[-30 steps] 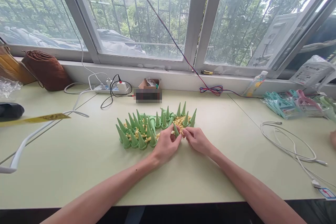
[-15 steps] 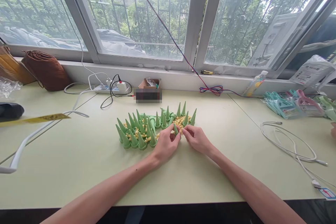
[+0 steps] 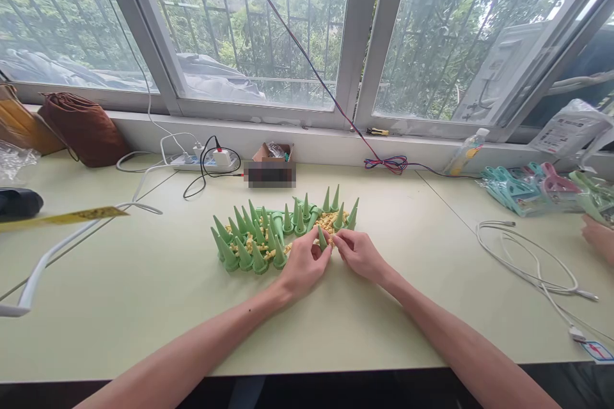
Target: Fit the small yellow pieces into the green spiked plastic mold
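A green plastic cone point(image 3: 322, 238) is pinched in my left hand point(image 3: 307, 257), its narrow tip pointing up. Close beside it, my right hand point(image 3: 357, 254) has its fingertips closed on a small yellow piece point(image 3: 330, 240), mostly covered by the fingers. Whether the piece touches the cone cannot be made out. Behind and to the left of my hands, several green cones point(image 3: 259, 261) stand upright on the table, with small yellow fittings point(image 3: 259, 248) scattered among them. More yellow pieces point(image 3: 328, 222) lie heaped just beyond my fingers.
An open cardboard box point(image 3: 274, 152) and a power strip point(image 3: 201, 162) sit along the back of the pale table point(image 3: 201, 332). White cables point(image 3: 532, 262) coil at the right. Another person's hand point(image 3: 598, 238) is at the right edge, by bagged plastic clips point(image 3: 515, 190).
The other person's hand has come further into view at the right, at the green clip. My two hands have hardly moved and keep their hold.
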`<state>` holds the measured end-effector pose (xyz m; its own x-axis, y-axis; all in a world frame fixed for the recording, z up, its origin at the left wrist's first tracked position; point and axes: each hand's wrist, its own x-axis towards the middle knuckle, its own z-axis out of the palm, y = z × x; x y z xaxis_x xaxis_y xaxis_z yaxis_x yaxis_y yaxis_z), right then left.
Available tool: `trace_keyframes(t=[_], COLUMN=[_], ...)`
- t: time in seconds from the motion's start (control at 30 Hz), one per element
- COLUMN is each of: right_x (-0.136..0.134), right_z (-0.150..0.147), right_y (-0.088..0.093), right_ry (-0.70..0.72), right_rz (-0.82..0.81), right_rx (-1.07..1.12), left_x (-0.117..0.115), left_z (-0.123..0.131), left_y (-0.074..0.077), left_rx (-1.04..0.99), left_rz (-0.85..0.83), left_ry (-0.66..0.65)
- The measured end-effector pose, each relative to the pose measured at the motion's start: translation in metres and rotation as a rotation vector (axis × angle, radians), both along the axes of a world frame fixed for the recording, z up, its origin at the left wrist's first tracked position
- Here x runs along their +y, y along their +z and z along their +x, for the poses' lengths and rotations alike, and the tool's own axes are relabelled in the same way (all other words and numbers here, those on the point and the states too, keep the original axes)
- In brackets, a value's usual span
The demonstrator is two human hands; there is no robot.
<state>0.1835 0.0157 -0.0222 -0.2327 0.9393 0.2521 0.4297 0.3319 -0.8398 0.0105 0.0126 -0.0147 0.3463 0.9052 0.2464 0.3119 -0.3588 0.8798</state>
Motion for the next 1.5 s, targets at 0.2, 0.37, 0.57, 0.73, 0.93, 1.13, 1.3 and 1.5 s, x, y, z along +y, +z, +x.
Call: trace_keyframes(t=[0.2,0.37,0.57,0.73,0.93,1.13,1.3,1.5], right_x=[0.0005,0.0001,0.0004,0.0002,-0.0001,0.001,0.0008,0.0004], right_z=[-0.0004,0.0001,-0.0004,0.0002,0.0013,0.0013,0.0016,0.0015], right_y=[-0.0011,-0.0021,-0.0017,-0.0016,-0.0021,-0.0022,-0.0026,-0.0019], right_ry=[0.011,0.015,0.018,0.028,0.034,0.042,0.047,0.051], right_rz=[0.002,0.006,0.015,0.014,-0.003,0.005,0.001,-0.004], right_rx=[-0.001,-0.006,-0.015,-0.024,-0.026,-0.032,-0.033,-0.028], left_x=[0.0003,-0.0002,-0.0002,0.0007,0.0025,0.0034,0.0032,0.0029], left_z=[0.0006,0.0002,0.0005,-0.0001,-0.0007,-0.0005,-0.0007,-0.0007], left_y=[0.0001,0.0,-0.0007,-0.0025,-0.0049,-0.0055,-0.0046,-0.0022], left_rx=[0.011,0.012,0.002,0.031,0.098,0.11,0.12,0.124], left_rz=[0.012,0.025,0.023,0.032,0.091,0.113,0.112,0.119], left_ry=[0.003,0.004,0.004,-0.001,0.01,-0.004,-0.013,-0.023])
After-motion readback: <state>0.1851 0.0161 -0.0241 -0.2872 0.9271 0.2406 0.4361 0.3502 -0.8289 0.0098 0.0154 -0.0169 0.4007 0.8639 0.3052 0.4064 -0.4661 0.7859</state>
